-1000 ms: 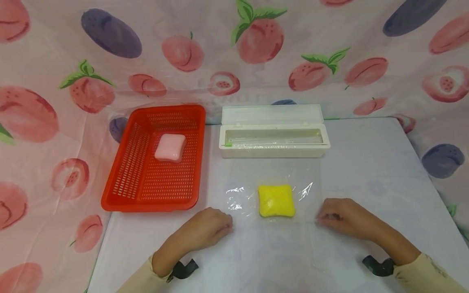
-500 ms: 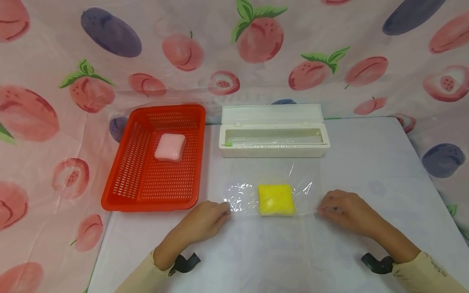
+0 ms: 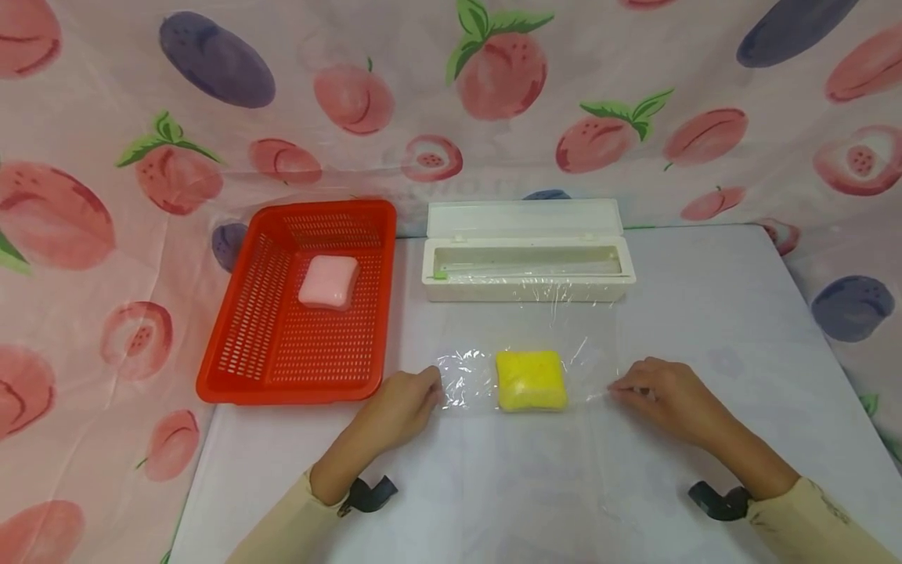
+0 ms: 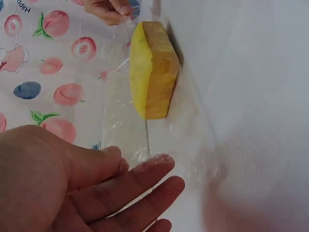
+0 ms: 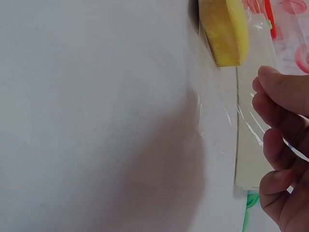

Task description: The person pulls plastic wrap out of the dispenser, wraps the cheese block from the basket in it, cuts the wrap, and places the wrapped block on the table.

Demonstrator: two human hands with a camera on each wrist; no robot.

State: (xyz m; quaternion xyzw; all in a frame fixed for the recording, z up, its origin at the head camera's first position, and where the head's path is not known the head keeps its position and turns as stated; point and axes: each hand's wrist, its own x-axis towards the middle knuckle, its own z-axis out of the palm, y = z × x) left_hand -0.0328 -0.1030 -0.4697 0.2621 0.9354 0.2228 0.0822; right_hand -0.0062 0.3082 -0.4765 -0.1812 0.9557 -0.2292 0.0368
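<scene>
A clear sheet of plastic wrap (image 3: 465, 380) stretches between the two hands. Its left side is pinched between thumb and index finger of my left hand (image 3: 403, 409), as the left wrist view shows. On the other side, my right hand (image 3: 669, 399) pinches the film with thumb and fingertips. Between the hands sits a yellow pillow-shaped block (image 3: 532, 381), soap-like, resting on the table with film around it; exactly how the film lies over it is hard to tell. From the block the film runs back to the white wrap dispenser box (image 3: 524, 291), whose lid stands up.
A red plastic basket (image 3: 296, 392) stands at the back left, close to the left hand, with a pink soap-like block (image 3: 329, 282) inside. A green slider (image 3: 440, 275) sits on the dispenser's front edge. Fruit-patterned sheeting (image 3: 493, 168) hangs behind the white-covered table (image 3: 712, 305).
Both hands have moved a little away from the body and up from the table. The film's near edge has risen with them beside the yellow block; the block itself stays put.
</scene>
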